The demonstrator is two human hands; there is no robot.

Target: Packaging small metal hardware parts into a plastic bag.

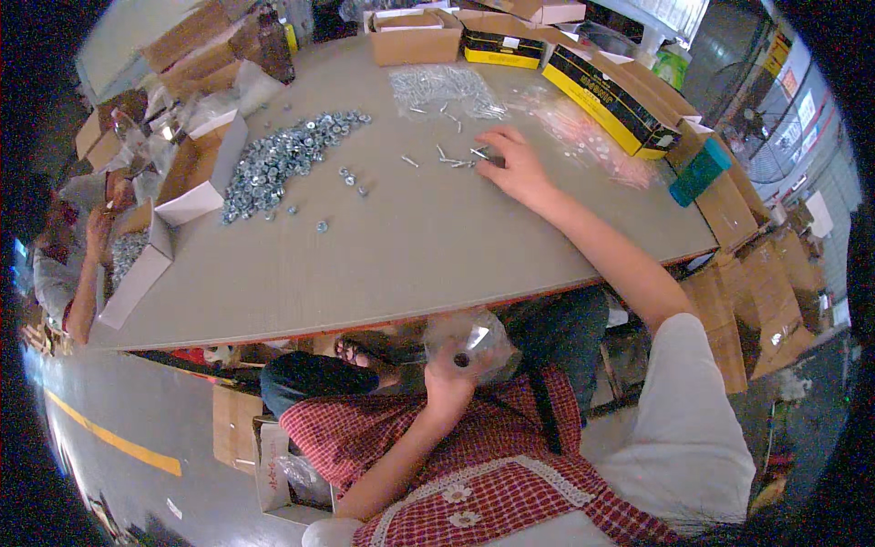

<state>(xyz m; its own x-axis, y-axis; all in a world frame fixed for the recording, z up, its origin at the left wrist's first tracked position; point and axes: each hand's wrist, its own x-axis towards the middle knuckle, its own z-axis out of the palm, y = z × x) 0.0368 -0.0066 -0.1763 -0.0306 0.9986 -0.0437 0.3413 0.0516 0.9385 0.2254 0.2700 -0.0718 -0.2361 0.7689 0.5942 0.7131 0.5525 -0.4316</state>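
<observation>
My right hand [518,170] reaches over the table, its fingers curled around a small silver screw [478,152]. Several loose screws [453,163] lie just left of its fingertips. Beyond them, a clear bag of screws [445,91] rests flat on the tabletop. Below the table's near edge, my left hand [448,385] is closed on a clear plastic bag [488,339]. A small dark round spot shows in that bag; what it is I cannot make out. A heap of silver, washer-like metal parts [283,159] spreads over the table's left side, with a few strays nearer the middle.
Pinkish plastic bags [597,137] lie by a black and yellow box [611,100] on the right. A teal container [700,173] stands at the right edge. Cardboard boxes line the far side [415,44]. At far left, another person's hands [105,214] work near a parts tray [137,260].
</observation>
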